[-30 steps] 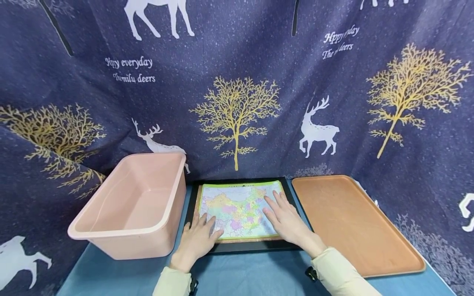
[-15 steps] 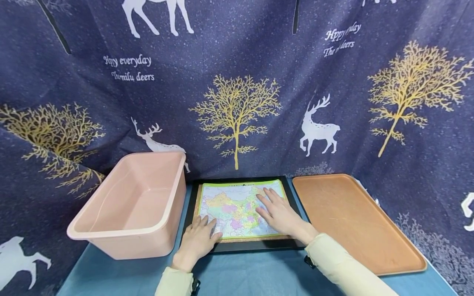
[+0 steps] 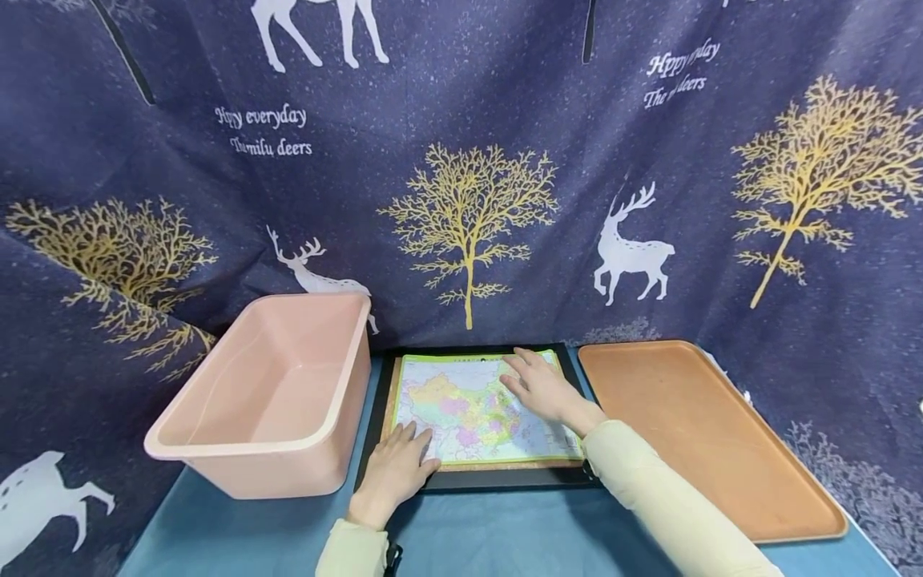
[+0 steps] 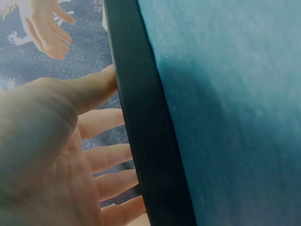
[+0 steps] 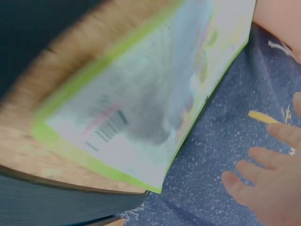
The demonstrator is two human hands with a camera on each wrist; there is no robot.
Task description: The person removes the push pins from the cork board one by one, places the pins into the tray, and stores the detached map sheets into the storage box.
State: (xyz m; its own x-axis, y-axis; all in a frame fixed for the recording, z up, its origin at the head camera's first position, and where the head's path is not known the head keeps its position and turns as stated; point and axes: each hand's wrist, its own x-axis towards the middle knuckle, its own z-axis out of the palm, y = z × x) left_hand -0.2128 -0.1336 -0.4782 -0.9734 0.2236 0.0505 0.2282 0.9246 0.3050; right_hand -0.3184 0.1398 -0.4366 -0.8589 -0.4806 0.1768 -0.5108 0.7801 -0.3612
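A map sheet [image 3: 469, 413] with a green border lies on a cork board [image 3: 505, 466] that has a black frame [image 3: 497, 479]. My left hand [image 3: 397, 465] rests at the near left corner of the sheet, fingers extended. In the left wrist view, the fingers of that hand [image 4: 56, 146] reach to the black frame edge [image 4: 146, 127]. Over the far right part of the map is my right hand [image 3: 544, 391], its fingers loosely extended and holding nothing. The right wrist view has this hand [image 5: 273, 174] beside the map [image 5: 141, 108]; contact cannot be told.
To the left of the board stands a pink plastic basin [image 3: 267, 385]. A brown tray [image 3: 707, 433] lies to the right. Blue cloth [image 3: 476, 537] covers the table, and a dark deer-print curtain [image 3: 461, 96] hangs close behind.
My right hand has moved away from me, toward the map's far edge. The left hand stays at the near left corner. The head view has shifted slightly.
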